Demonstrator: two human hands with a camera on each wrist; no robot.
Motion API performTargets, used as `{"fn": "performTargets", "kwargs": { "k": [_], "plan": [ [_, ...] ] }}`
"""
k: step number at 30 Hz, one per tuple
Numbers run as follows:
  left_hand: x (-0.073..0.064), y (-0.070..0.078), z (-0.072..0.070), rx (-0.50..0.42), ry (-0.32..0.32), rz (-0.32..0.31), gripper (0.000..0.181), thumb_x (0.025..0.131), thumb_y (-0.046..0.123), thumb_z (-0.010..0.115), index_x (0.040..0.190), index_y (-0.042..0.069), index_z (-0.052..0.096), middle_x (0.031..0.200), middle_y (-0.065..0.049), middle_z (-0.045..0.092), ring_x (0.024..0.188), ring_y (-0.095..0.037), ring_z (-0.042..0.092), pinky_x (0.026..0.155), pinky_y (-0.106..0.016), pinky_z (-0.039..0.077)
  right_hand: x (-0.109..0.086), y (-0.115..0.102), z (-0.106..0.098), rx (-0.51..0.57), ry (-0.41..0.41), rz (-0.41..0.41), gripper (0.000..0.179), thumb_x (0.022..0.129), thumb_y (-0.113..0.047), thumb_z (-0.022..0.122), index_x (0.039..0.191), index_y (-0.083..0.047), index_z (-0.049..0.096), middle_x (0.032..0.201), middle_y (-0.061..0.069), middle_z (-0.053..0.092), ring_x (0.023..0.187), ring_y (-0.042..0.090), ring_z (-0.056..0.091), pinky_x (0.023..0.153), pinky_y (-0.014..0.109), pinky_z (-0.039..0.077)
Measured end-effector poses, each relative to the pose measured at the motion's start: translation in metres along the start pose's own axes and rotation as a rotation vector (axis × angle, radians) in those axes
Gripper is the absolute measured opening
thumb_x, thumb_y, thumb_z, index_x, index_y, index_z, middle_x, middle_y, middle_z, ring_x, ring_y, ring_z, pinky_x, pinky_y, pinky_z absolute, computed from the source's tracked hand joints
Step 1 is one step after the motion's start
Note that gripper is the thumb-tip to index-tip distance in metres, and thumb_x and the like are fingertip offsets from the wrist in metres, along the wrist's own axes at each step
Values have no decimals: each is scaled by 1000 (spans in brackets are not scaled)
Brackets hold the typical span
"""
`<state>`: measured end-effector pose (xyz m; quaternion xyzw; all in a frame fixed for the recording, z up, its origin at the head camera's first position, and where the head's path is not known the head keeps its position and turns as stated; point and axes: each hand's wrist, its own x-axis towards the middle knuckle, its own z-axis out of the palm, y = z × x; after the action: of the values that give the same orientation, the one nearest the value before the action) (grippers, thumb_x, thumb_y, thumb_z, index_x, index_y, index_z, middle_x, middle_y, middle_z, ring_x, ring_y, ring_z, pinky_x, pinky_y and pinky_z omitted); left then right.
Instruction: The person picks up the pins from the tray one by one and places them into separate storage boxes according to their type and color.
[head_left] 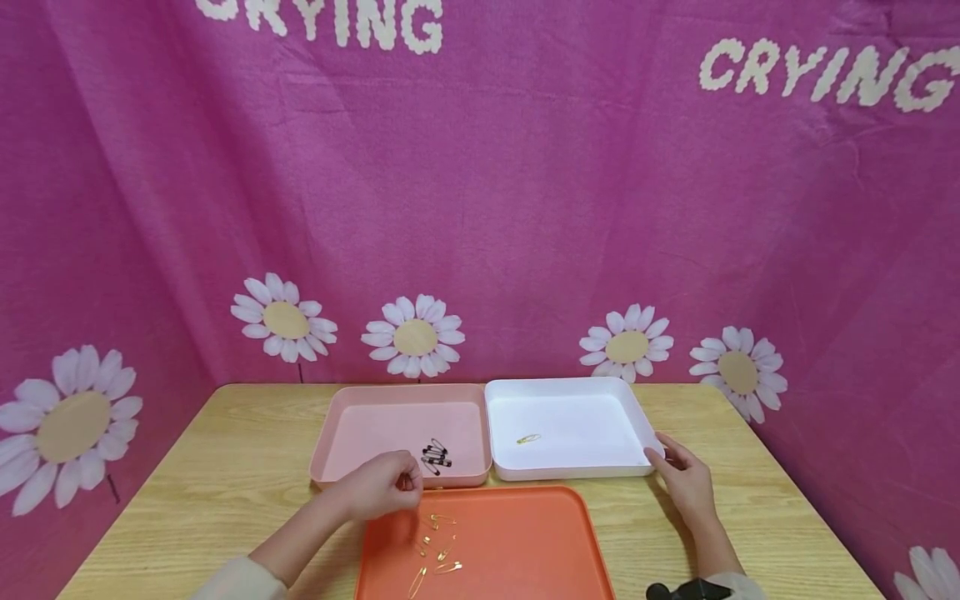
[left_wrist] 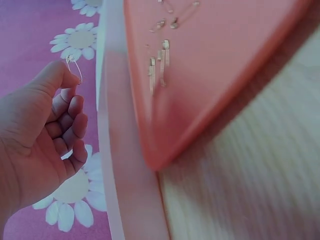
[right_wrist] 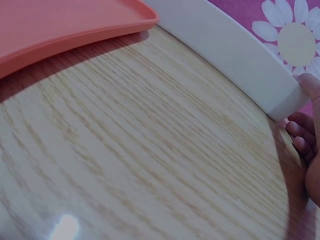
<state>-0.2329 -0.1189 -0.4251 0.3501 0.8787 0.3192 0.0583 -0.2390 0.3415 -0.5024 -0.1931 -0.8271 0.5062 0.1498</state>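
Note:
Between thumb and forefinger, my left hand (head_left: 387, 487) pinches a gold safety pin (left_wrist: 74, 68), plain in the left wrist view. In the head view that hand is over the near edge of the pink tray (head_left: 341, 417) and the far left corner of the orange tray (head_left: 525, 542). Several gold safety pins (head_left: 448, 567) lie scattered on the orange tray's left part. A cluster of black safety pins (head_left: 435, 457) sits in the pink tray. My right hand (head_left: 686, 479) grips the near right corner of the white tray (head_left: 600, 472), thumb at the rim. One gold safety pin (head_left: 528, 438) rests inside it.
The pink and white trays stand side by side at the back of the wooden table (head_left: 270, 467), with the orange tray in front of them. A magenta curtain (head_left: 480, 208) with daisies hangs behind the table and along its sides.

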Motion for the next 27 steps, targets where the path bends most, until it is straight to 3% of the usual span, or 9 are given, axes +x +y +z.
{"fn": "performTargets", "kwargs": {
  "k": [11,17,22,27],
  "plan": [
    [31,8,0,-24,99,-2,4,78,8,62,74,10,60,72,5,51,67,-3,46,65,-19,42,1,0,-1,-14,7,7,55,85,-44,64,130,-13,55,99,-5,54,84,-1,44,68,11,40],
    [46,13,4,-94,107,-47,4,79,7,62,75,8,60,73,4,51,68,-6,46,64,-19,41,0,0,0,-9,17,-13,54,84,-42,65,129,-12,57,95,-7,54,82,-3,44,67,12,40],
    [57,19,5,-182,93,-134,5,83,10,59,80,6,60,75,1,51,70,-13,49,61,-21,44,0,-1,0,-7,11,-11,55,84,-43,65,129,-12,56,97,-6,54,83,-2,44,67,11,40],
    [71,19,9,-191,120,-112,6,82,10,58,80,5,61,75,1,51,72,-12,48,63,-21,42,-1,-1,0,1,12,-19,53,85,-40,65,129,-11,57,94,-8,55,81,-3,45,67,12,40]
  ]
}}
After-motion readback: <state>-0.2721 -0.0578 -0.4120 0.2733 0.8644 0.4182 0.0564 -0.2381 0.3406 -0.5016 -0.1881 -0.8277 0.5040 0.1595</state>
